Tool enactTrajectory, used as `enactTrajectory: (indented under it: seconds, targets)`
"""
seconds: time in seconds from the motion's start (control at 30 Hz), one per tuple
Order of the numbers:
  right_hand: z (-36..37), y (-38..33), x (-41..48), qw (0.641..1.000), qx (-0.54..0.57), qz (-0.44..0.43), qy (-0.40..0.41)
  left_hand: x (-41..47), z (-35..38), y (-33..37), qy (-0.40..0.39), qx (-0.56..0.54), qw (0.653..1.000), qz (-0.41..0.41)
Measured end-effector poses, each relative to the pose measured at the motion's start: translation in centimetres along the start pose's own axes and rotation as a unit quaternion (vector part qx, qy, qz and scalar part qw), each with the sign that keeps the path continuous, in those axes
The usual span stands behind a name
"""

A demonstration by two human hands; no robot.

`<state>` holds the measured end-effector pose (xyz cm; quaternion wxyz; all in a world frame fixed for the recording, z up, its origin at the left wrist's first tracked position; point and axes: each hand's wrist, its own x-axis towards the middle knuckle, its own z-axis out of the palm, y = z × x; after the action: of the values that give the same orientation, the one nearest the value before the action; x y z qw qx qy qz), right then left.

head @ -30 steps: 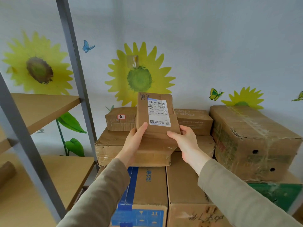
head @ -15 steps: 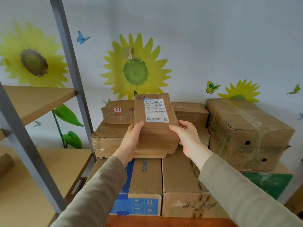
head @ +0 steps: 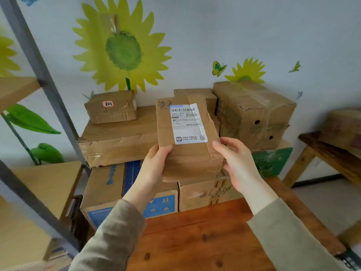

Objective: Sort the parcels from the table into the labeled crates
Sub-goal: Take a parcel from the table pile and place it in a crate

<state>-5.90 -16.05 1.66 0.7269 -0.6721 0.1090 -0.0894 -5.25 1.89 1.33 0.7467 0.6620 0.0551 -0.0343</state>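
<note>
The flat cardboard parcel (head: 187,141) is now clear of the stacked cartons (head: 117,139) it stood against a second ago and is drawn back toward the person, held upright in the air above the near boxes, just beyond the wooden table's (head: 195,241) bare front. Both hands grasp it at the bottom corners: the left hand (head: 154,169) has its thumb on the front face, and the right hand (head: 236,163) wraps the right edge. The shipping label (head: 187,124) faces the camera, so the pick seems done and reading comes next. No labeled crate is in view yet.
</note>
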Motion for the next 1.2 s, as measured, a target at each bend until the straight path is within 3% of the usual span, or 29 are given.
enactTrajectory:
  seconds: [0.2, 0.47, 0.83, 1.2]
  targets:
    - [-2.4, 2.2, -6.8, 0.997, 0.015, 0.01, 0.082, -3.7, 0.4, -2.1, -0.068, 0.008, 0.997, -0.03]
    - [-8.8, 3.2, -13.7, 0.977, 0.054, 0.028, 0.206, -7.6, 6.1, -4.5, -0.165, 0.044, 0.984, -0.057]
    - [-24.4, 5.1, -19.6, 0.928, 0.061, 0.048, 0.365, -13.0, 22.1, -9.7, -0.31, 0.093, 0.943, -0.078]
    - [-40.4, 6.6, -23.4, 0.89, 0.087, 0.069, 0.443, -19.0, 37.8, -15.6, -0.391, 0.13, 0.904, -0.117]
